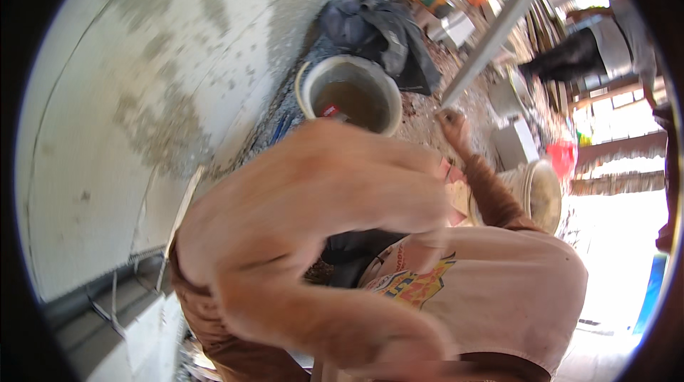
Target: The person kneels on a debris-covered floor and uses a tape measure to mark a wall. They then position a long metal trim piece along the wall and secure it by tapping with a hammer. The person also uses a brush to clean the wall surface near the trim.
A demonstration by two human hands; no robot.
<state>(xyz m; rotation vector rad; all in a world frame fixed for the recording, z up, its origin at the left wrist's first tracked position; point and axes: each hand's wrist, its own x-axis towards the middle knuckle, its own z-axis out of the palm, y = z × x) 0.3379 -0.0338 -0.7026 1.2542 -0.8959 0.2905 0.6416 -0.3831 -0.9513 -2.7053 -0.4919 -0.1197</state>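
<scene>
My left hand (249, 239) looms large and motion-blurred close in front of the view, coming from a brown sleeve (235, 343) at the lower left. Its fingers curve to the right, apart from the thumb, and I see nothing between them. My right hand (454, 130) is small and farther off, closed, at the lower end of a long grey bar (499, 22). Whether it grips the bar cannot be made out. Behind the left hand stands a pale bucket (392, 86) of murky water with a red item (330, 110) in it. My pale printed shirt (499, 289) fills the lower right.
A stained pale wall (92, 140) rises on the left. Dark cloth (406, 47) lies beyond the bucket. Another bucket (545, 197) and a white block (514, 145) stand beside my right arm. A person (598, 47) is at the far right.
</scene>
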